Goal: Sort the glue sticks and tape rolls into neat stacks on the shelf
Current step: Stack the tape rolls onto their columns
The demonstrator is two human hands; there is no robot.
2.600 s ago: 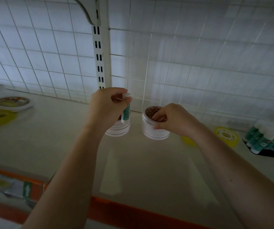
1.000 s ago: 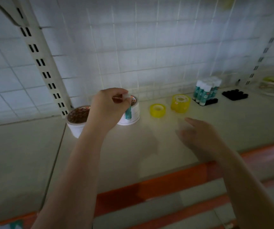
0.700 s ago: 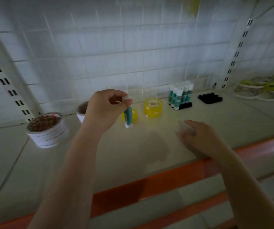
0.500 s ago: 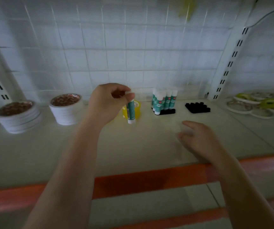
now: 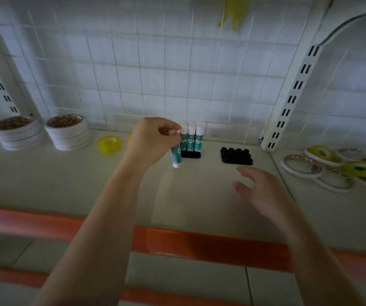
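Shelf under your hands is pale with an orange front lip, backed by a white wire grid; two stacks of white tape rolls sit at its back left, and flat rolls lie scattered at the far right; your left hand is raised over the middle, fingers curled, pinching a glue stick by its top so it hangs upright just in front of the black holder; your right hand hovers low over the shelf, fingers loosely spread, gripping nothing; a second black holder sits between the hands; three upright glue sticks stand in the first holder, and a yellow tape roll sits left of your left hand.
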